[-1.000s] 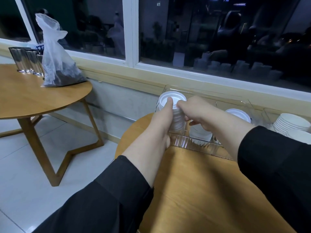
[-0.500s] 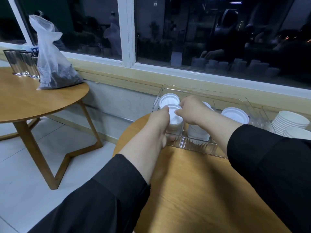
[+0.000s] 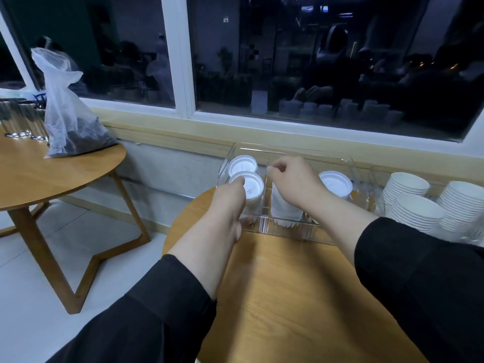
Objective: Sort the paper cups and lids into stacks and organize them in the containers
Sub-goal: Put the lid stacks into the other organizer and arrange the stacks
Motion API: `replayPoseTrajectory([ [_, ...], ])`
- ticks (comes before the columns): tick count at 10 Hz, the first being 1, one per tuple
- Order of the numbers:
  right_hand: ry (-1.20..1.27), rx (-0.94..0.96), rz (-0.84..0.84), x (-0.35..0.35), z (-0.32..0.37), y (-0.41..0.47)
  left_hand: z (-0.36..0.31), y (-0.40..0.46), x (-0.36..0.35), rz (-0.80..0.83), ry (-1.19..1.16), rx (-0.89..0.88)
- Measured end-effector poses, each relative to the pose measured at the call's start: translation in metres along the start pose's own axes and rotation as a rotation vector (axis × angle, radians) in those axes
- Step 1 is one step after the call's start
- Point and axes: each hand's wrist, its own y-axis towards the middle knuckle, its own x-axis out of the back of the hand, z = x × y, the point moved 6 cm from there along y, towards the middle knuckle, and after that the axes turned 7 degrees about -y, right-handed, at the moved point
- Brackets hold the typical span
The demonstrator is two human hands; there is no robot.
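Three lid stacks already stand in the clear container [image 3: 285,227]; most of the sorting looks done.
Your left hand [image 3: 230,197] wraps the near lid stack [image 3: 248,188] at 11 o'clock, its grip closed around it, just in front of the far lid stack [image 3: 242,163]. Your right hand [image 3: 293,179] hovers loosely curled and empty over the middle compartment; a third lid stack [image 3: 335,183] stands to its right. Cup stacks [image 3: 416,208] at 2 o'clock sit beside the container on the tabletop [image 3: 288,297]; whether they still need placing, you can't tell.

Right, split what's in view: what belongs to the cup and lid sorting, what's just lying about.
Belongs to the job:
lid stacks
clear container
paper cup stacks
left hand
right hand

Just lying about:
plastic bag
metal tumblers
side table
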Motion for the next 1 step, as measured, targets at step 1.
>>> replayPoseTrajectory([
  [1, 0.065, 0.000, -0.023, 0.0155, -0.0148, -0.0352, 0.0026, -0.0036, 0.0035, -0.024, 0.061, -0.092],
])
